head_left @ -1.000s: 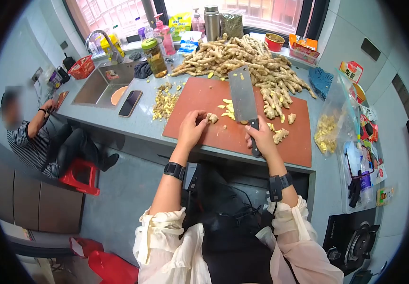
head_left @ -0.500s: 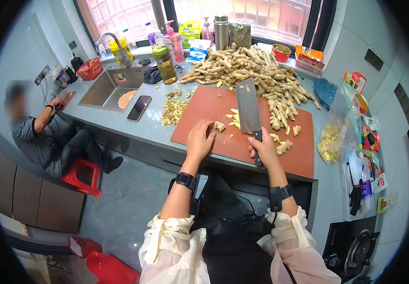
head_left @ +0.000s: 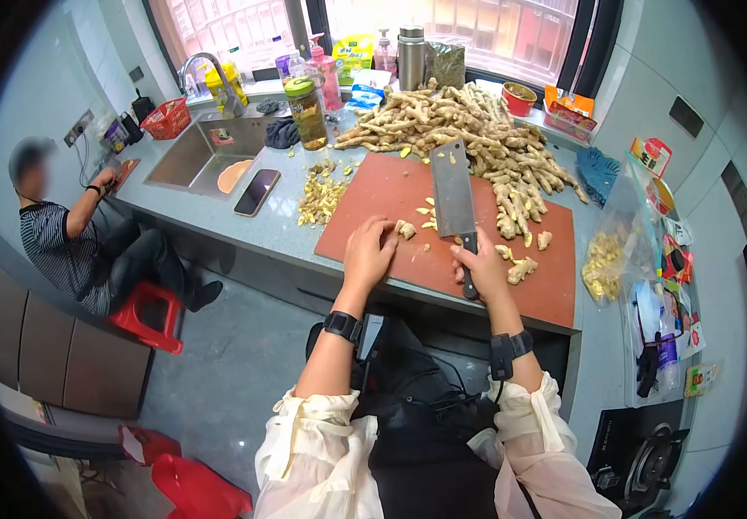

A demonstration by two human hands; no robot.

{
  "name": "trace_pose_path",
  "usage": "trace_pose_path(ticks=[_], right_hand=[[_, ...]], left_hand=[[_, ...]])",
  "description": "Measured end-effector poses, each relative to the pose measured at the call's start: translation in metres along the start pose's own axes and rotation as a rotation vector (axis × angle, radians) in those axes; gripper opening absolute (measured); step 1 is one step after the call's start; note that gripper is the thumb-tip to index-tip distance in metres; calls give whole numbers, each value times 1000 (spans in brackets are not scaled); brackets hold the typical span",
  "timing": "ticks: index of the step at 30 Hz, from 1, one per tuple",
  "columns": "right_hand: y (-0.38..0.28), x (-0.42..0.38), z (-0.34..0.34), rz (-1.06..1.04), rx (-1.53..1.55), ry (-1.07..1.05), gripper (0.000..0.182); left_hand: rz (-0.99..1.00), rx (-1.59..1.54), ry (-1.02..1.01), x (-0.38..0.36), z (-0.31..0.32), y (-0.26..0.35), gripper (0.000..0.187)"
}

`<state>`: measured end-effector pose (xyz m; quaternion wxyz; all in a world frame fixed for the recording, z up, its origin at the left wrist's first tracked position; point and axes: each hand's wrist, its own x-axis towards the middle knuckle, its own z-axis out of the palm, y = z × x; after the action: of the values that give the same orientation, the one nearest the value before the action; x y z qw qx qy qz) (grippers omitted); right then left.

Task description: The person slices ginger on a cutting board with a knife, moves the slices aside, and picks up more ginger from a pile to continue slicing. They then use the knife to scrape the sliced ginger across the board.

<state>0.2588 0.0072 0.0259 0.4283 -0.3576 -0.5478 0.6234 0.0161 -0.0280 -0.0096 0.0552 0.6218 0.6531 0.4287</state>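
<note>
My right hand is wrapped round the black handle of a cleaver, whose broad blade points away from me over the reddish-brown cutting board. On the board's left part rests my left hand, thumb apart from the fingers and nothing gripped. Just beyond its fingertips is a small piece of ginger. Thin yellow ginger slices lie left of the blade, partly hidden by it. To the right of the handle are several ginger chunks. A large heap of ginger roots covers the board's far edge.
Ginger trimmings and a phone lie left of the board, near the sink. A lidded jar stands behind. At right are a plastic bag of ginger and a gas stove. Another person sits at far left.
The view has shifted slightly. Both hands, the cleaver and the ginger keep nearly the same places on the board.
</note>
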Motion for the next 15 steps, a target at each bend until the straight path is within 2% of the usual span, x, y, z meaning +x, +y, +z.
trace_pose_path(ticks=[4,10,15], right_hand=[[0,-3,0,6,-37,21,28],[9,2,-3,-43,-33,47,30],[12,5,-6,-71,-68,42,21]], left_hand=[[-36,-51,-6,-1,4,-3,31],[31,-202,-56,-1,-2,-19,39],[-56,-349,-145,-18,-19,-20,41]])
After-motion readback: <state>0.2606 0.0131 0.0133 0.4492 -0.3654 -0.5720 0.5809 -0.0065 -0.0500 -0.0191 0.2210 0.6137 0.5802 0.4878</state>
